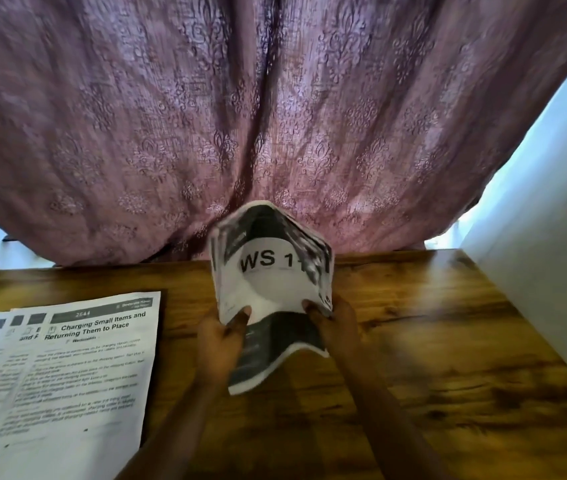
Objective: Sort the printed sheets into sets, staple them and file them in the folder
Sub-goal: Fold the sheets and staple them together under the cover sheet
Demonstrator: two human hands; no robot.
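We hold bent stack point(275, 289) at frame centre over bench point(431, 323); left grip point(219, 337) and right grip point(337, 323) each pinch its lower part. Sorting step, we judge; laid-out sheets point(67, 368) lower left. Next: peel top sheet, match pile.

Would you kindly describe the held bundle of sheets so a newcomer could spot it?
Start at the wooden table before the mauve curtain. Above its middle, the left hand and right hand hold a curled bundle of sheets. Unlike the flat sheets at left, it shows large letters, WS 1.
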